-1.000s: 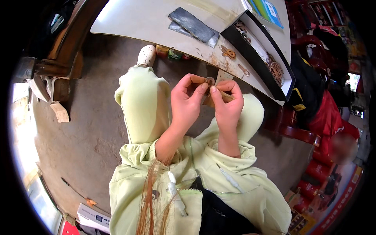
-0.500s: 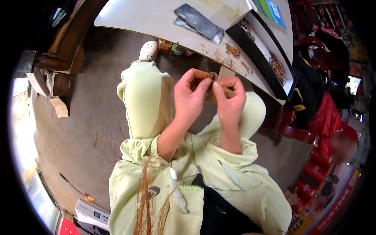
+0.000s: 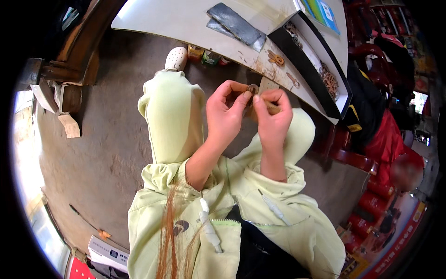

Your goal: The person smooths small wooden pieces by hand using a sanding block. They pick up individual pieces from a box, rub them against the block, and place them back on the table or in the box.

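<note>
Hair hangs in a reddish strand (image 3: 169, 232) over the near front of a pale green hooded top (image 3: 195, 242), whose white drawstring ends (image 3: 206, 228) lie on the chest. Both sleeves are pushed up and the bare forearms rise from the lap toward the middle of the view. Pale green trouser legs (image 3: 172, 116) lie under them, the left knee pointing far toward a white perforated shoe (image 3: 176, 58) on the brown floor (image 3: 93, 153).

Above the knees the left hand (image 3: 225, 118) is curled, its thumb and first finger pinched on a small round brown ring (image 3: 253, 88). The right hand (image 3: 274, 121) is closed right beside it, touching it at the fingertips, and grips a short light brown stick (image 3: 273, 108) whose end shows at the right of the fingers. Ring and stick sit between the two hands, just near of the desk edge.

Farther off, the white desk (image 3: 186, 23) carries a flat grey slab (image 3: 239, 25), a few small brown rings (image 3: 276, 58) near its edge, and a long black-sided tray (image 3: 316, 65) with more brown pieces in it. A few small bottles (image 3: 206, 56) stand on the floor beneath the desk edge. At far left stands dark wooden furniture (image 3: 79, 60); at right, dark red chairs (image 3: 353, 153).
</note>
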